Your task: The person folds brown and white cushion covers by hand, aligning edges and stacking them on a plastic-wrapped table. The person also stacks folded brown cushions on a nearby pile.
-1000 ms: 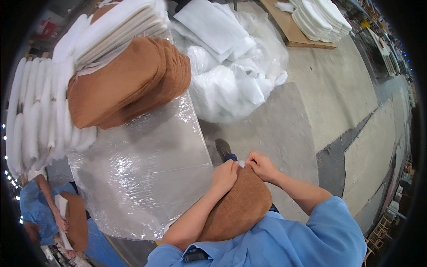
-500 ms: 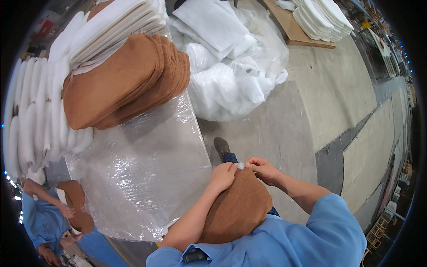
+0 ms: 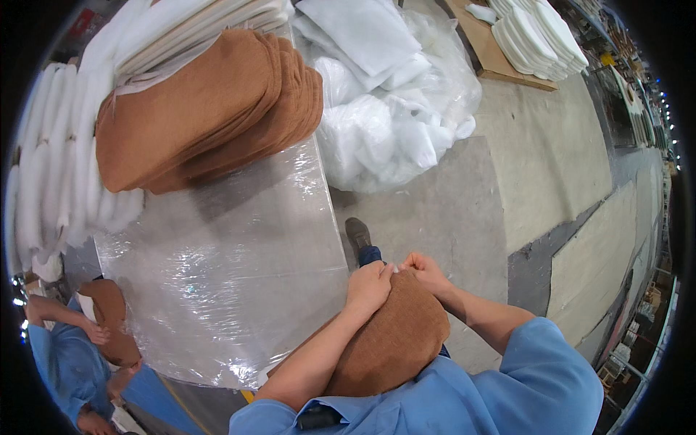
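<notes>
The blue shirt (image 3: 464, 395) is nearest, and against its front, in the lap, lies a brown fabric piece (image 3: 395, 337). Its narrow end points away from the body, toward the dark shoe (image 3: 357, 233), while its broad, rounded side bulges to the right and its lower part spreads back against the shirt. The long axis seems to slant from the lower left, near the belly, up and slightly right to the narrow end; the left forearm covers part of the piece, so its full outline cannot be told.

The left hand (image 3: 368, 288) lies along the left edge of the narrow end, thumb and fingers pinched together at its tip. The right hand (image 3: 425, 274) meets it from the other side, fingertips pinching at a small white bit (image 3: 395, 268) there.

Left of the hands stands a table (image 3: 232, 268) covered in clear plastic. At its far side lies a stack of brown pieces (image 3: 196, 116), long axis slanting from lower left to upper right, with white padding (image 3: 54, 167) beside and behind it. At the lower left, a co-worker (image 3: 61, 362) holds another brown piece (image 3: 112, 319), roughly upright.

Farther ahead, a clear bag (image 3: 384, 141) bulges with white stuffing; beyond, white pads (image 3: 540, 40) sit on a brown board (image 3: 518, 76).
</notes>
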A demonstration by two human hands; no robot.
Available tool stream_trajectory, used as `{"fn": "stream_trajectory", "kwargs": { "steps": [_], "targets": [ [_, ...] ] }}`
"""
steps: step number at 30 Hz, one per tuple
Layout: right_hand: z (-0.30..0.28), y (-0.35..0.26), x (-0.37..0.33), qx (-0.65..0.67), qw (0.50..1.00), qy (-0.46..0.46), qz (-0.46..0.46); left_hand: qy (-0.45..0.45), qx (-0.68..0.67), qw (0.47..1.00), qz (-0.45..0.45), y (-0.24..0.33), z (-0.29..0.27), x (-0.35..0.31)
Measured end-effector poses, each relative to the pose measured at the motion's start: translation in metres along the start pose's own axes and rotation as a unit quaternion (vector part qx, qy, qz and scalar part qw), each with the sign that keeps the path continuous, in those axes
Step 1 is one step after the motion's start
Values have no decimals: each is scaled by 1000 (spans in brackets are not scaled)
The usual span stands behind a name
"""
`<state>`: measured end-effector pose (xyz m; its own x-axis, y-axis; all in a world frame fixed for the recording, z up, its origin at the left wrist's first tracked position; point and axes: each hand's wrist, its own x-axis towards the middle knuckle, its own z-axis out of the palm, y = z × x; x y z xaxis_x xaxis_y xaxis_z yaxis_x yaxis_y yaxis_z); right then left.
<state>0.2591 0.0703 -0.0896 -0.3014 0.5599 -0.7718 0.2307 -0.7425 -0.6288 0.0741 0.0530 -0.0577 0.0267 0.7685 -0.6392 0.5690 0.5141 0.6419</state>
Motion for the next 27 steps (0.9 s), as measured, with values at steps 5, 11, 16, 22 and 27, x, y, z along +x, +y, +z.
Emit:
{"fn": "stream_trajectory", "kwargs": {
  "steps": [5, 11, 16, 22, 27],
  "targets": [
    [-1, 2, 6, 76, 987, -26, 141, 13, 11, 1000, 7, -10, 16, 5],
    [-10, 13, 14, 197, 938, -133, 251, 46, -10, 998, 34, -12, 22, 2],
    [1, 14, 13, 267, 895, -131, 333, 39, -1, 999, 16, -10, 21, 0],
    [3, 27, 7, 315, 894, -163, 274, -5, 73, 997, 38, -11, 10, 0],
    [9, 0, -9, 407, 846, -207, 276, -53, 92, 994, -33, 16, -28, -18]
  ]
}}
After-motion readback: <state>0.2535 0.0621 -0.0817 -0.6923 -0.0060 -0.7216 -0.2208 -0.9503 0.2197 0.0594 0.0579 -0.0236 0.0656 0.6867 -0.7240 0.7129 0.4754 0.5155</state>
